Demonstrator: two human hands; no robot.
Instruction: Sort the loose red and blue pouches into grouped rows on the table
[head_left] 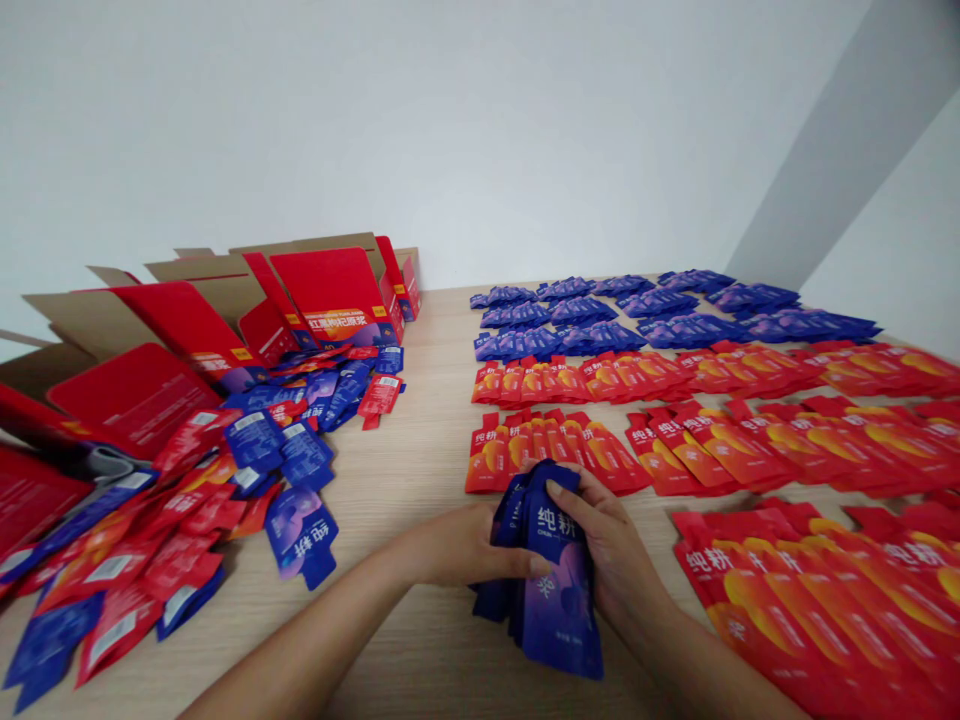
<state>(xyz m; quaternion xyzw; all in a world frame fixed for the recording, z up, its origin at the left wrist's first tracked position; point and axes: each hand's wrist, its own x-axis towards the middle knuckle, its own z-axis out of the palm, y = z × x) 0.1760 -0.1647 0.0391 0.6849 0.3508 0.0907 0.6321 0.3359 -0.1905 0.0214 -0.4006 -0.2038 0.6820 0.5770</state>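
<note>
A bunch of blue pouches (566,610) is held between both hands above the wooden table, printed faces up. My left hand (476,550) grips the bunch from the left, its thumb lying across the front pouch. On the right side, my right hand (611,545) wraps round the upper part, thumb near the top of the front pouch. Just beyond the hands lies a row of overlapping red pouches (555,445). To the left, a single blue pouch (300,530) rests at the edge of a mixed heap of red and blue pouches (180,510).
Open red cartons (337,290) with raised flaps stand along the back left. Fanned rows of blue pouches (607,310) lie at the back right, with more red rows (817,590) nearer on the right. The wooden table (420,400) meets a pale wall.
</note>
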